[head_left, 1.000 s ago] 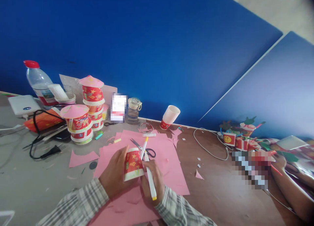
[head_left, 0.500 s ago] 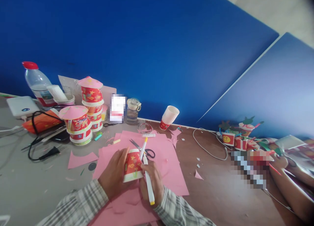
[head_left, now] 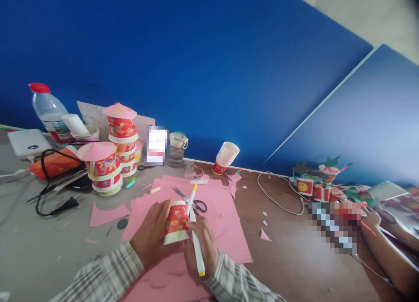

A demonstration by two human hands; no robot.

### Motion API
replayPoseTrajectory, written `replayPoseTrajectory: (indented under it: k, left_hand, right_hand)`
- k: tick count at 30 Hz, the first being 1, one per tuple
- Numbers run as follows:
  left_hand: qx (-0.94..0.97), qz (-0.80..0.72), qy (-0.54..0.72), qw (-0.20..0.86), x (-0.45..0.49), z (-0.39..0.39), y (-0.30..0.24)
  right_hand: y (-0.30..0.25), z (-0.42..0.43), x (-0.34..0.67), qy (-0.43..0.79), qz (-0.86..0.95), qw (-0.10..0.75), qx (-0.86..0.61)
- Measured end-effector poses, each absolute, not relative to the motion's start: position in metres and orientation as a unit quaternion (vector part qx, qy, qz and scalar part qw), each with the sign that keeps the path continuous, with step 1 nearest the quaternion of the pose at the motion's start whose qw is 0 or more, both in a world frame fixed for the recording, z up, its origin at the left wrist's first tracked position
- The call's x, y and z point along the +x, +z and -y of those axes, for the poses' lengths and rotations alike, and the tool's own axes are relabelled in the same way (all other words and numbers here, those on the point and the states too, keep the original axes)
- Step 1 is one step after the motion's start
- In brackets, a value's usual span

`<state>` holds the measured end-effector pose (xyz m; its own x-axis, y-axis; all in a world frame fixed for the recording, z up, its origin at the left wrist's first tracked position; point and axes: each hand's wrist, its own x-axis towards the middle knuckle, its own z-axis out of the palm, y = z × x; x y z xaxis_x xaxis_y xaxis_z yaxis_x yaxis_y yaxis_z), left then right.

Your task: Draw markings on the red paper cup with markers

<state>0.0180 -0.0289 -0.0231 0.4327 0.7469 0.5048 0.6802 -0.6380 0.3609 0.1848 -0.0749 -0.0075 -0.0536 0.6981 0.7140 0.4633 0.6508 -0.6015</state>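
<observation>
My left hand (head_left: 151, 237) wraps round a red patterned paper cup (head_left: 176, 222) that stands upside down on pink paper sheets (head_left: 225, 219). My right hand (head_left: 203, 245) presses against the cup's other side and grips a white marker with a yellow end (head_left: 197, 252). A second white marker with a yellow tip (head_left: 192, 193) lies across black-handled scissors (head_left: 191, 200) just beyond the cup.
Stacks of decorated red cups with pink cone lids (head_left: 111, 156) stand at the left, with a water bottle (head_left: 49, 112), a black power cord (head_left: 55, 193) and a glass jar (head_left: 178, 147). A stack of paper cups (head_left: 225, 157) lies tipped against the blue wall. Another person's arm (head_left: 389, 249) rests at the right.
The marker in my right hand has slid slightly down and left along the cup. The cup and my left hand stay almost still.
</observation>
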Motion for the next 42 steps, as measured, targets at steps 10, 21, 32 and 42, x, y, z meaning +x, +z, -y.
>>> replayPoseTrajectory:
  k: [10,21,32,42]
  left_hand:
    - [0.845,-0.419,0.321,0.084,0.018,0.038,-0.014]
    - [0.815,-0.425,0.345,0.188,0.02,0.038,-0.006]
    - [0.801,-0.415,0.377,0.212,0.02,0.041,0.003]
    - [0.817,-0.402,0.328,0.254,0.018,0.041,-0.009]
  right_hand:
    - [-0.003,0.074,0.189,0.087,0.759,0.52,-0.381]
    - [-0.001,0.074,0.192,0.069,0.804,0.472,-0.356]
    - [0.002,0.073,0.189,0.058,0.742,0.518,-0.422]
    - [-0.003,0.071,0.192,0.039,0.776,0.49,-0.395]
